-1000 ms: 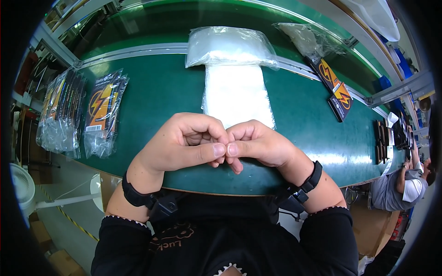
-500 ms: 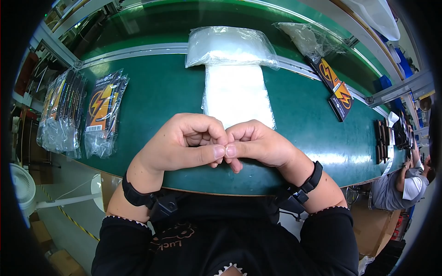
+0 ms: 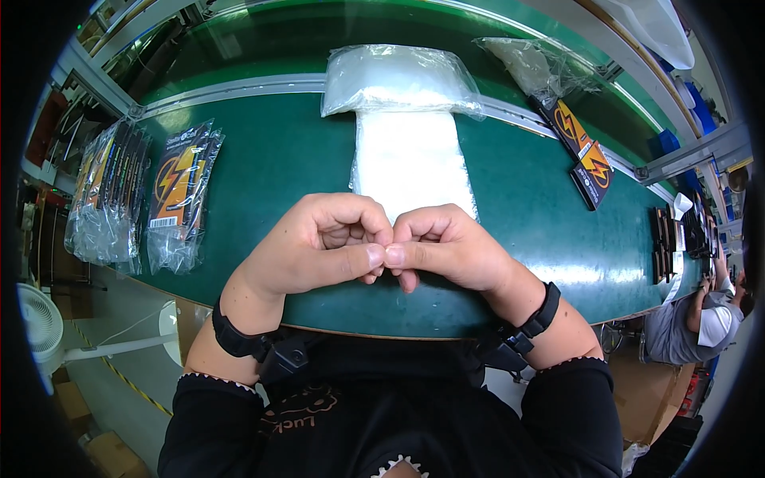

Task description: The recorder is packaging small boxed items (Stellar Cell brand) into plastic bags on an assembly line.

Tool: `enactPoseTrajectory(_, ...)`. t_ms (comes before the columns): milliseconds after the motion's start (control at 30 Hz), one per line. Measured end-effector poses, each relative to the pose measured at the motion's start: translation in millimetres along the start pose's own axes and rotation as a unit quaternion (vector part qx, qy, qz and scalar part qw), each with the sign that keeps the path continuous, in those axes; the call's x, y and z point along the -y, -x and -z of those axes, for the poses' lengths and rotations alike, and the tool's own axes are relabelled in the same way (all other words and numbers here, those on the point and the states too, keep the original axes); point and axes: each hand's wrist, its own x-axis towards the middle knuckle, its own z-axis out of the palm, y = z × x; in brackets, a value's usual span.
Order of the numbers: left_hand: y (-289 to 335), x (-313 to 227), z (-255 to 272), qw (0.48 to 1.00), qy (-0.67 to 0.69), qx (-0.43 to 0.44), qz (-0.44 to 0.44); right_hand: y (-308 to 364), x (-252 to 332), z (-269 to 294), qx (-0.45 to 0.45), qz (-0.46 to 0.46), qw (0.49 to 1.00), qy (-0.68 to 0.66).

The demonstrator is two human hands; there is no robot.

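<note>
My left hand (image 3: pixel 323 243) and my right hand (image 3: pixel 450 248) meet over the near part of the green table, fingers curled and thumb tips touching. Both are closed in a pinch; whatever lies between the fingertips, if anything, is hidden or too small to name. Just beyond them lies a stack of clear, flat plastic bags (image 3: pixel 410 163), its near edge partly covered by my hands. A bulging clear plastic bag (image 3: pixel 398 80) rests across the far end of that stack.
On the left of the green table (image 3: pixel 263 151) stand bagged black-and-orange boxes (image 3: pixel 107 191), with another bagged group (image 3: pixel 182 191) beside them. Unwrapped boxes (image 3: pixel 590 171) lie at the right by the metal rail. A co-worker (image 3: pixel 693 319) sits far right; a white fan (image 3: pixel 40 331) stands left.
Both hands have shifted very slightly away from me, and the fingertips have moved a little against each other. The bags and boxes have stayed in place.
</note>
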Motion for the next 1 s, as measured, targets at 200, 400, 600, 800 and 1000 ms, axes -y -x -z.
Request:
enactPoseTrajectory(200,-1.3,-1.4,-5.6,0.997,-0.067,-0.039,-0.012,7.3,8.8,4.2,-0.015,0.008,0.998,-0.052)
enactPoseTrajectory(400,-2.8,0.9,-5.0,0.981,-0.191,-0.016,-0.019,1.8,0.8,12.0,0.089,-0.05,0.968,-0.231)
enactPoseTrajectory(600,-3.0,-0.4,-6.1,0.979,-0.199,-0.017,-0.027,-0.5,-2.2,13.0,0.128,-0.085,0.951,-0.269)
enactPoseTrajectory(800,-4.7,0.1,-5.6,0.967,-0.247,-0.001,-0.055,-1.2,-3.7,12.1,0.124,-0.091,0.949,-0.276)
enactPoseTrajectory(1000,-5.2,0.9,-5.5,0.961,-0.266,-0.008,-0.071,-1.6,-7.7,13.2,0.136,-0.084,0.944,-0.289)
